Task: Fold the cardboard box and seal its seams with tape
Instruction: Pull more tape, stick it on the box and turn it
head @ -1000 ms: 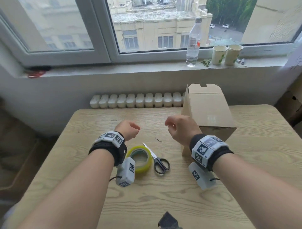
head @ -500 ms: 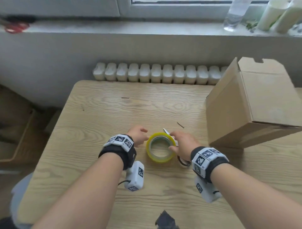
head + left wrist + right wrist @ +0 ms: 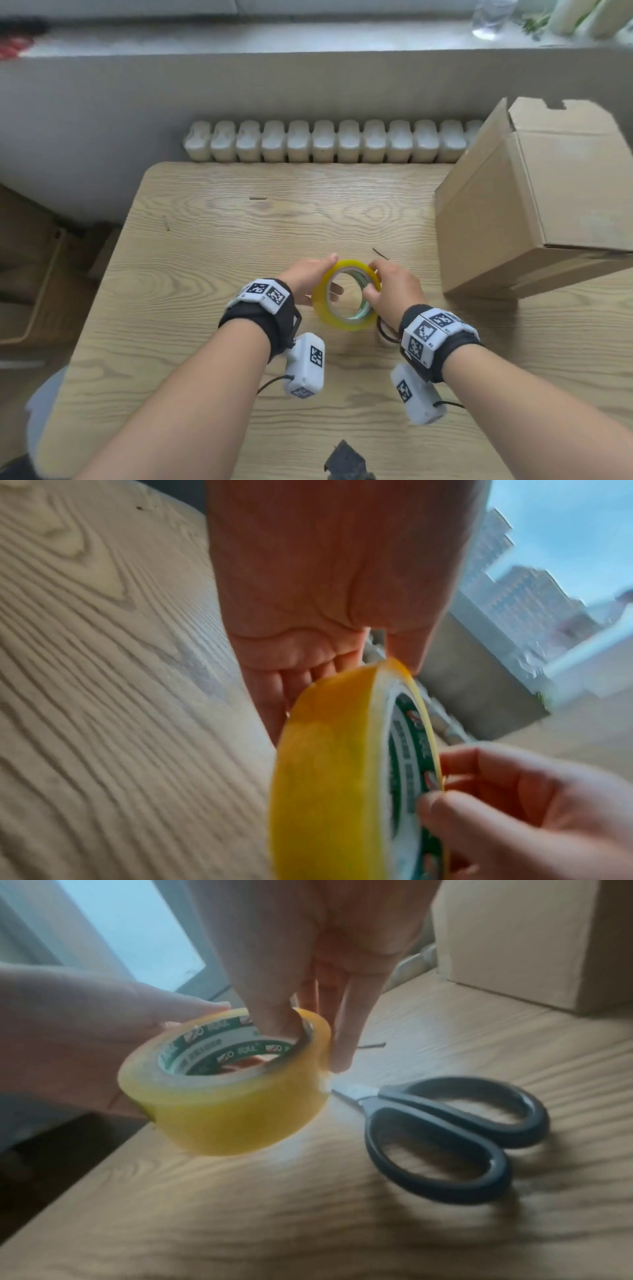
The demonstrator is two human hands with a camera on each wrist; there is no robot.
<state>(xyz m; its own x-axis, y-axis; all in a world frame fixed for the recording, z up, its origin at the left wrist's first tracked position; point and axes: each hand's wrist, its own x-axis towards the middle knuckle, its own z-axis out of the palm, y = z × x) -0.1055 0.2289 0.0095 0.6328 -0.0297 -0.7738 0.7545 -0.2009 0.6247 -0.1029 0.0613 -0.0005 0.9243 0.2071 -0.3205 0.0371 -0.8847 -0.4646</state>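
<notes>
A yellow tape roll (image 3: 342, 320) (image 3: 325, 777) (image 3: 232, 1112) hangs tilted a little above the wooden table (image 3: 239, 240), between both hands. My left hand (image 3: 305, 281) (image 3: 308, 588) holds its left side, with fingers behind the roll and the thumb at the top rim. My right hand (image 3: 394, 291) (image 3: 308, 947) pinches the right wall, thumb inside the core and fingers outside. The folded cardboard box (image 3: 496, 222) (image 3: 507, 934) stands at the right of the table with one flap raised at the back.
Black-handled scissors (image 3: 397, 1097) (image 3: 383, 332) lie on the table under my right hand. A white radiator (image 3: 325, 140) runs behind the table's far edge. A bottle (image 3: 489, 17) and paper cups (image 3: 575, 13) stand on the windowsill.
Both hands came down from mid-air to the roll, which lay flat. They have now lifted it off the table and tipped it up. The head view has tilted down.
</notes>
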